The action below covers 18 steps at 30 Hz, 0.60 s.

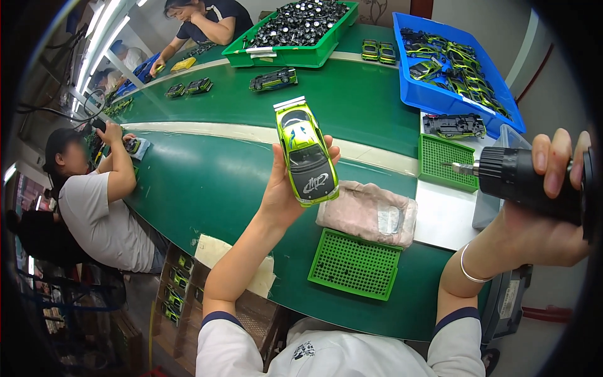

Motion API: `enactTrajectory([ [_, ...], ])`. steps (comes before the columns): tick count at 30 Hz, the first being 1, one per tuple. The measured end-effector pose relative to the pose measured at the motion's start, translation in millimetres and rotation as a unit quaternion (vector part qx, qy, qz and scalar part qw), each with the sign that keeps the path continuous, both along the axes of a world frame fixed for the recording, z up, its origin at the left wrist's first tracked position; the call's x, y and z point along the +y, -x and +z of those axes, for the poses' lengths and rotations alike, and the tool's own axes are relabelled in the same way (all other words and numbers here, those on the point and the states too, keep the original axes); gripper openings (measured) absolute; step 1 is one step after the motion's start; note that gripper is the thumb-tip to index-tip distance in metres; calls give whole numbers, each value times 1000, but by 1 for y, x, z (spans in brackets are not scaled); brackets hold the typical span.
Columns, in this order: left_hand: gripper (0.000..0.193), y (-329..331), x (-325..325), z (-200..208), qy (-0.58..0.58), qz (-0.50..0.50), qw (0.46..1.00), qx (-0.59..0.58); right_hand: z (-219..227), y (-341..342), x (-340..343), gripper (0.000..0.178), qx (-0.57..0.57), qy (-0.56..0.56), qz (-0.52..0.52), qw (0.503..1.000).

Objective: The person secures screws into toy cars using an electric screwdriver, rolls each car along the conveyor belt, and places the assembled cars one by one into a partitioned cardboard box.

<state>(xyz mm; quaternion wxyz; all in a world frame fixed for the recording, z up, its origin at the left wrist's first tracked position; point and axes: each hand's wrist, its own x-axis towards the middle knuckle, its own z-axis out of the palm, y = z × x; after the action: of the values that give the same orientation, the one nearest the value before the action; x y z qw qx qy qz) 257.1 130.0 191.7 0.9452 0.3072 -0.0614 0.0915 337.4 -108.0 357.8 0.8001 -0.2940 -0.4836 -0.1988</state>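
Observation:
A lime-green toy car (304, 151) with a black hood and a rear spoiler is gripped in my left hand (282, 188), held up above the green table. Its hood points toward me. On the right, my right hand (546, 232) is wrapped round a black power screwdriver (521, 179), whose bit points left, apart from the car. Below the car lies a pink padded cloth rest (358, 210) with a pale patch. A green perforated tray (355, 264) sits in front of it, and a second green tray (447, 162) stands near the screwdriver's tip.
A blue bin (408, 94) of toy cars stands at the far right, with an upturned car (453, 125) before it. A green bin (270, 60) full of black parts stands at the back. More cars (273, 80) lie on the table (207, 163). A co-worker (103, 201) sits at left.

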Motion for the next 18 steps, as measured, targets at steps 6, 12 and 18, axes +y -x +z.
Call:
enactTrajectory([
  [6, 72, 13, -11, 8, 10, 6, 1000, -2, -8, 10, -1, 46, 26, 5, 39, 999],
  [12, 72, 17, -17, 10, -95, 46, 994, 20, -19, 15, -4, 59, 62, 15, 67, 996],
  [18, 50, 11, -13, 7, -545, 226, 801, -100, -35, 10, -3, 73, 92, 51, 87, 991],
])
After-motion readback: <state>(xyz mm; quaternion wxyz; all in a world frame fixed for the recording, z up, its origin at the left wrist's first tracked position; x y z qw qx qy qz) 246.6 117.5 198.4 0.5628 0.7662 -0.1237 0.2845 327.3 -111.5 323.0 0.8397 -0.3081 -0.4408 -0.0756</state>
